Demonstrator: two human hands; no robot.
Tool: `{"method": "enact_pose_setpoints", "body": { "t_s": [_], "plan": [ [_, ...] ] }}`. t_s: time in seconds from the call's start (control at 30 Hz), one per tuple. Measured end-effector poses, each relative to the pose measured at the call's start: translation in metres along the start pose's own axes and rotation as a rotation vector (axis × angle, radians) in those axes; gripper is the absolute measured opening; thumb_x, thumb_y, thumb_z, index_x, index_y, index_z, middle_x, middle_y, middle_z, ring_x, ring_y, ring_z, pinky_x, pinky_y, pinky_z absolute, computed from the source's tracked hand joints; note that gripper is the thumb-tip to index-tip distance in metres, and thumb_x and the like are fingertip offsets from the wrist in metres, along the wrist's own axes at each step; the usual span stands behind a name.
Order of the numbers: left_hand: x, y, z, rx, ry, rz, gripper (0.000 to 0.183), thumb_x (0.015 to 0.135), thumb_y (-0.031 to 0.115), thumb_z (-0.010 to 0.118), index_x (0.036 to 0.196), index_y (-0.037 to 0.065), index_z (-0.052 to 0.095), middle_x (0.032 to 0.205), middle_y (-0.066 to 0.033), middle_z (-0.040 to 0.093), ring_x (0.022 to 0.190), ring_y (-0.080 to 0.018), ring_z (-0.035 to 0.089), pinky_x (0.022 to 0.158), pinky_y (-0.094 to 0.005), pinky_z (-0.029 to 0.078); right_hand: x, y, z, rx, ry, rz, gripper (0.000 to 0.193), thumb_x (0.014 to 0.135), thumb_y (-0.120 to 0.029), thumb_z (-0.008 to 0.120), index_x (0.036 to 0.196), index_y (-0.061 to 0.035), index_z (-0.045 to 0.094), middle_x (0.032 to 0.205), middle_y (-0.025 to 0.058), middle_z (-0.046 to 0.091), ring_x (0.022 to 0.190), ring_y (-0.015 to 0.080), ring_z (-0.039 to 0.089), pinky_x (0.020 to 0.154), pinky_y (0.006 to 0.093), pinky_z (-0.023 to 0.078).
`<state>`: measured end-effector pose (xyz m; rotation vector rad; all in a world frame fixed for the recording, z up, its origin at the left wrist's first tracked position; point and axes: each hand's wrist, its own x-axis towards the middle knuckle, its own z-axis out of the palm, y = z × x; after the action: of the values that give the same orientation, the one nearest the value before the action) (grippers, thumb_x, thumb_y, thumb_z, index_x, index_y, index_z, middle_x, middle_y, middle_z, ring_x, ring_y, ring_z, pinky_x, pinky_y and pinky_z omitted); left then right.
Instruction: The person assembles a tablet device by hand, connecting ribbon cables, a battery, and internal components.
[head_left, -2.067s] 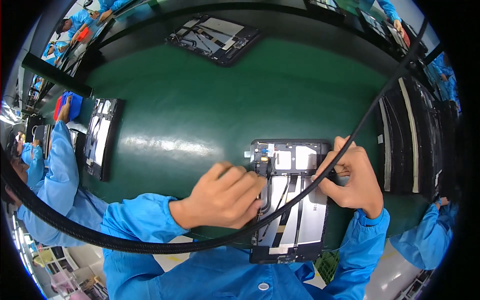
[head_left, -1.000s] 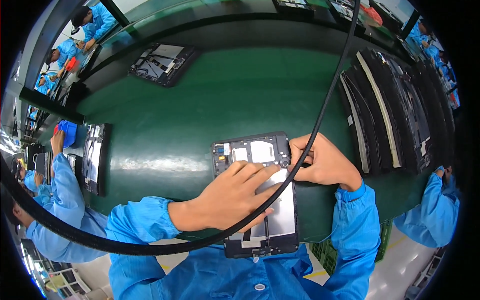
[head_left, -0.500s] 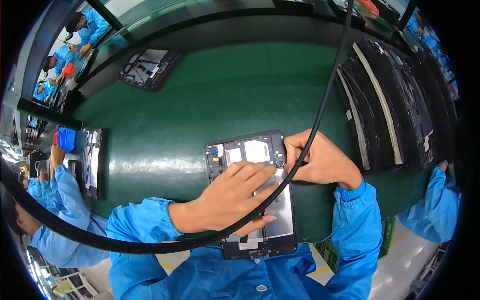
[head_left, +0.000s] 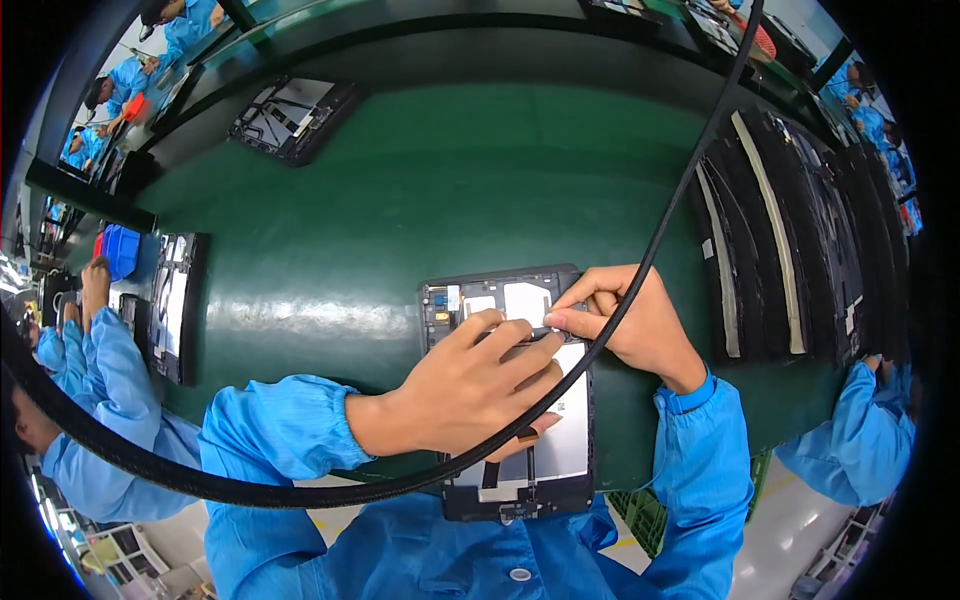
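An opened tablet with bare inner parts, silver plates and dark ribbon cables lies in front of me, its near end at the table edge. Across its middle rests my left hand, palm down, fingers apart and bent onto the inner parts. A dark ribbon end shows by the left thumb. At the tablet's upper right, my right hand is closed, thumb and forefinger pinched together over the inner parts. Whatever sits in that pinch is too small to make out. A blue wristband circles my right wrist.
A thick black cable arcs across the view above my hands. Other opened tablets lie at the far left and left. A row of black padded slabs stands at the right. Co-workers' blue sleeves flank the green table.
My right hand has shifted from the tablet's right edge inward over its inner parts, with thumb and forefinger now pinched there. My left hand stays on the tablet. The whole view has tilted slightly.
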<state>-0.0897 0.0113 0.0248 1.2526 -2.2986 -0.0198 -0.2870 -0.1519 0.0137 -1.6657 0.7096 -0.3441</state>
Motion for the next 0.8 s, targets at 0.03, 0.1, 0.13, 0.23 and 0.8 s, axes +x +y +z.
{"method": "enact_pose_setpoints", "body": {
  "t_s": [0.03, 0.1, 0.13, 0.23, 0.8],
  "plan": [
    [0.0, 0.0, 0.0, 0.0, 0.0, -0.004, 0.043, 0.091, 0.037, 0.076, 0.111, -0.001, 0.074, 0.127, -0.0159, 0.071, 0.111, -0.0322, 0.063, 0.098, -0.0476, 0.051, 0.001, 0.001, 0.001, 0.001, -0.004, 0.002, 0.016, 0.092, -0.011, 0.093, 0.1, 0.0003, 0.085, 0.057, -0.0125, 0.035, 0.058, -0.0001, 0.029, 0.055, 0.0273, 0.023],
    [-0.001, 0.0, 0.001, 0.04, -0.038, -0.025, 0.036, 0.092, 0.038, 0.076, 0.114, 0.01, 0.075, 0.133, -0.0149, 0.073, 0.113, -0.0316, 0.065, 0.099, -0.0489, 0.05, 0.002, 0.001, 0.004, 0.037, 0.034, -0.019, 0.017, 0.091, -0.01, 0.094, 0.102, 0.0007, 0.087, 0.058, -0.0128, 0.036, 0.058, -0.0002, 0.029, 0.055, 0.0272, 0.022],
    [-0.001, 0.0, 0.001, 0.037, -0.039, -0.028, 0.036, 0.092, 0.038, 0.076, 0.114, 0.01, 0.075, 0.133, -0.0149, 0.073, 0.113, -0.0316, 0.065, 0.099, -0.0489, 0.05, 0.002, 0.001, 0.005, 0.038, 0.032, -0.015, 0.017, 0.091, -0.01, 0.094, 0.102, 0.0007, 0.087, 0.058, -0.0128, 0.036, 0.058, -0.0002, 0.029, 0.055, 0.0272, 0.022],
    [-0.001, -0.001, 0.002, 0.029, -0.064, -0.033, 0.038, 0.092, 0.038, 0.077, 0.116, 0.01, 0.074, 0.13, -0.0154, 0.073, 0.11, -0.0312, 0.065, 0.097, -0.0478, 0.05, 0.002, -0.007, 0.008, 0.052, 0.045, 0.01, 0.018, 0.09, -0.008, 0.094, 0.104, 0.0008, 0.087, 0.059, -0.0127, 0.036, 0.058, -0.0003, 0.029, 0.054, 0.0271, 0.021],
    [-0.001, -0.005, 0.005, 0.058, -0.051, 0.048, 0.039, 0.089, 0.043, 0.078, 0.108, 0.009, 0.077, 0.137, -0.0172, 0.071, 0.105, -0.0285, 0.063, 0.096, -0.0449, 0.051, -0.005, -0.032, -0.015, 0.034, -0.234, 0.213, 0.084, 0.092, 0.008, 0.075, 0.17, -0.0051, 0.047, 0.06, -0.0085, 0.046, 0.057, -0.0003, 0.041, 0.055, 0.0227, 0.031]
  ]
}}
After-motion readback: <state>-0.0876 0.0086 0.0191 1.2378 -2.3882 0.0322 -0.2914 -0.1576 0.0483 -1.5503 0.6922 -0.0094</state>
